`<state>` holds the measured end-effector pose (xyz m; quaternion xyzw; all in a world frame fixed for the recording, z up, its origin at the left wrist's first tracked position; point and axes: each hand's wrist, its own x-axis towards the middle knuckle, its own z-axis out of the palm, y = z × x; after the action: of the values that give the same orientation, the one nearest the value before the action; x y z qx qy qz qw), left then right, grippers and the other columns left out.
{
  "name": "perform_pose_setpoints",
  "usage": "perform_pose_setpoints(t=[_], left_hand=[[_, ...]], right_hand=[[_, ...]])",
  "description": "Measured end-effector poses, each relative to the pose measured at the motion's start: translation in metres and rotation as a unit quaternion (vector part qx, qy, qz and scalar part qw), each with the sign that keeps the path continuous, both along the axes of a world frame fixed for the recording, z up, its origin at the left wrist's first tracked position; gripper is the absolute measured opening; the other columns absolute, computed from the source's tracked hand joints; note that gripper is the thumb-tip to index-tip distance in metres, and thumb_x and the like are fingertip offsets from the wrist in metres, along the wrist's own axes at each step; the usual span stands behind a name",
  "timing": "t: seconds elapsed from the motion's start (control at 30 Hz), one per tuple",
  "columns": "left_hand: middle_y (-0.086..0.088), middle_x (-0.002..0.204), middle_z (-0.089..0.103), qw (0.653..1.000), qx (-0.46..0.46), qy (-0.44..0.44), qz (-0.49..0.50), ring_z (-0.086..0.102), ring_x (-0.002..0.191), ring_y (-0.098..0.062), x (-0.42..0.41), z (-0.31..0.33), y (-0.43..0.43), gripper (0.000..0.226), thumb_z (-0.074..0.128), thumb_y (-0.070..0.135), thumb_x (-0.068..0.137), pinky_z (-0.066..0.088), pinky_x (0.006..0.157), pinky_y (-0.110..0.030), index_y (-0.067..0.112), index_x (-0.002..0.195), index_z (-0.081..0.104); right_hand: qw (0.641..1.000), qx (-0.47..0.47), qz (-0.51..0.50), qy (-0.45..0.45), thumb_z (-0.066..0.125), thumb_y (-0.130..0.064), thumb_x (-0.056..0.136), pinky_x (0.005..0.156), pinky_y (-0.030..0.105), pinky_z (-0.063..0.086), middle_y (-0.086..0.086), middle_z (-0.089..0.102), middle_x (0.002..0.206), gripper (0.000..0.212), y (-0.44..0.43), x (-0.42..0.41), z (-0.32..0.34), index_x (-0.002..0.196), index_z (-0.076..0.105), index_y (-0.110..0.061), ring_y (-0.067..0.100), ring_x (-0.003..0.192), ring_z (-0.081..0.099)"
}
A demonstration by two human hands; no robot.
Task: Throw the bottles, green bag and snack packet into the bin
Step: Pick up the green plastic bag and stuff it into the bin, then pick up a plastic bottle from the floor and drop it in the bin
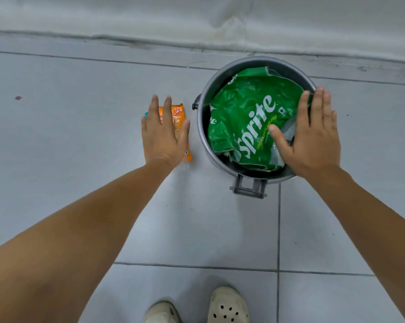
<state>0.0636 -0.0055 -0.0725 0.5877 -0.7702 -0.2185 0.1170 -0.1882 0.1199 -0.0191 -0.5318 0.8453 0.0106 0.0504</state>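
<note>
A round grey metal bin (202, 117) stands on the tiled floor. A crumpled green Sprite bag (246, 117) fills its opening and hides whatever lies below. My right hand (311, 134) is spread flat over the right side of the bag and the bin's rim, fingers apart, gripping nothing. An orange snack packet (177, 115) lies flat on the floor just left of the bin. My left hand (163, 134) hovers open over the packet and covers most of it. No bottles are visible.
Grey floor tiles (80, 136) surround the bin. A white wall (197, 19) runs along the far side behind it. A foot pedal (249, 187) sticks out from the bin toward me. My two pale clogs (227, 306) show at the bottom.
</note>
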Motion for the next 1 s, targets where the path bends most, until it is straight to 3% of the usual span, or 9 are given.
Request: perform_pose_setpoints(t=[0.13, 0.3, 0.5, 0.67, 0.73, 0.83, 0.9, 1.0], left_hand=[[-0.013, 0.162, 0.007, 0.991, 0.048, -0.123, -0.031, 0.009, 0.148, -0.032, 0.012, -0.024, 0.001, 0.056, 0.039, 0.036, 0.099, 0.012, 0.120, -0.048, 0.023, 0.151, 0.024], [-0.014, 0.162, -0.007, 0.966, 0.130, -0.224, -0.026, 0.006, 0.146, -0.044, 0.018, -0.045, 0.000, 0.076, 0.057, 0.027, 0.092, 0.019, 0.118, -0.054, 0.031, 0.152, 0.009], [-0.009, 0.162, -0.010, 0.962, 0.186, -0.201, -0.009, 0.032, 0.135, -0.041, 0.026, -0.061, 0.001, 0.081, 0.068, 0.022, 0.088, 0.045, 0.100, -0.049, 0.032, 0.150, 0.017], [-0.007, 0.162, -0.006, 0.966, 0.188, -0.175, 0.003, 0.036, 0.133, -0.036, 0.030, -0.057, -0.001, 0.063, 0.059, 0.024, 0.094, 0.046, 0.100, -0.046, 0.025, 0.148, 0.027], [-0.006, 0.162, -0.001, 0.974, 0.178, -0.140, 0.016, 0.036, 0.133, -0.036, 0.031, -0.054, -0.001, 0.058, 0.059, 0.024, 0.094, 0.044, 0.102, -0.046, 0.025, 0.146, 0.033], [-0.004, 0.161, 0.007, 0.979, 0.173, -0.002, 0.112, 0.040, 0.134, -0.032, 0.028, -0.037, 0.000, 0.049, 0.059, 0.021, 0.093, 0.043, 0.103, -0.036, 0.025, 0.140, 0.045], [-0.005, 0.158, 0.018, 0.958, 0.157, 0.119, 0.208, 0.048, 0.128, -0.026, 0.023, -0.021, 0.002, 0.045, 0.060, 0.021, 0.091, 0.043, 0.095, -0.023, 0.024, 0.135, 0.052], [-0.008, 0.147, 0.033, 0.913, 0.081, 0.289, 0.277, 0.062, 0.107, -0.020, 0.014, 0.013, 0.004, 0.042, 0.062, 0.017, 0.085, 0.050, 0.087, -0.016, 0.023, 0.127, 0.060]], right_hand=[[1.000, -0.003, 0.002, 0.001, 0.014, -0.072, 0.089, 0.117, 0.044, 0.001, 0.019, -0.005, 0.159, 0.092, -0.001, 0.000, -0.001, 0.153, 0.002, -0.006, 0.028, 0.147, -0.006], [1.000, -0.010, 0.006, -0.001, 0.016, -0.071, 0.089, 0.117, 0.045, 0.001, 0.020, -0.004, 0.159, 0.092, 0.000, 0.000, 0.000, 0.153, 0.004, -0.006, 0.029, 0.147, -0.007], [1.000, -0.014, 0.008, -0.002, 0.019, -0.070, 0.090, 0.116, 0.045, 0.001, 0.020, -0.003, 0.159, 0.091, -0.001, 0.000, -0.002, 0.153, 0.005, -0.006, 0.030, 0.147, -0.006], [1.000, -0.021, 0.009, 0.003, 0.019, -0.070, 0.090, 0.116, 0.045, 0.001, 0.020, -0.003, 0.159, 0.091, -0.002, -0.001, -0.002, 0.153, 0.006, -0.005, 0.029, 0.147, -0.006], [1.000, -0.023, 0.008, 0.003, 0.019, -0.070, 0.090, 0.116, 0.045, 0.001, 0.020, -0.002, 0.159, 0.091, -0.001, -0.001, -0.002, 0.152, 0.006, -0.005, 0.030, 0.147, -0.005], [1.000, -0.021, 0.010, 0.010, 0.020, -0.069, 0.090, 0.118, 0.047, 0.005, 0.021, -0.001, 0.159, 0.091, -0.002, 0.000, -0.002, 0.152, 0.007, -0.003, 0.031, 0.147, -0.004], [1.000, -0.013, 0.010, 0.016, 0.019, -0.070, 0.090, 0.118, 0.048, 0.006, 0.022, -0.001, 0.159, 0.092, -0.002, 0.000, -0.001, 0.152, 0.007, -0.003, 0.031, 0.147, -0.004], [1.000, -0.003, 0.006, 0.019, 0.018, -0.071, 0.090, 0.118, 0.049, 0.007, 0.022, -0.002, 0.159, 0.093, -0.002, 0.000, -0.002, 0.152, 0.006, -0.002, 0.031, 0.147, -0.004]])
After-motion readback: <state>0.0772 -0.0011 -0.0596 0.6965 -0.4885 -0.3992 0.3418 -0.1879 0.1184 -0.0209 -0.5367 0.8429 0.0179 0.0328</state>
